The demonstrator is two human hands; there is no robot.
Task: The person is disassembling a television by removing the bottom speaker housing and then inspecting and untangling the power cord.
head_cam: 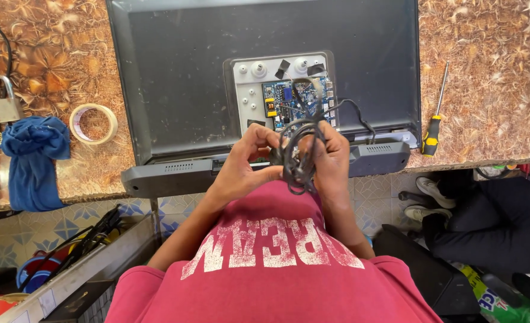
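A flat television (175, 78) lies face down on the patterned worktop, its back panel open over a blue circuit board (295, 98). Both my hands are raised in front of my chest at the set's near edge, bunching a black cable (299, 158) into loops. My left hand (247, 161) pinches the loops from the left side. My right hand (332, 158) wraps around the bundle from the right. One strand of the cable runs from the bundle up toward the circuit board.
A yellow-and-black screwdriver (435, 122) lies right of the set. A roll of tape (93, 124), a blue cloth (34, 158) and a padlock (3, 101) sit at the left. Another person's legs and white shoes (429, 194) are at the lower right. Cables fill a box (85, 239) at the lower left.
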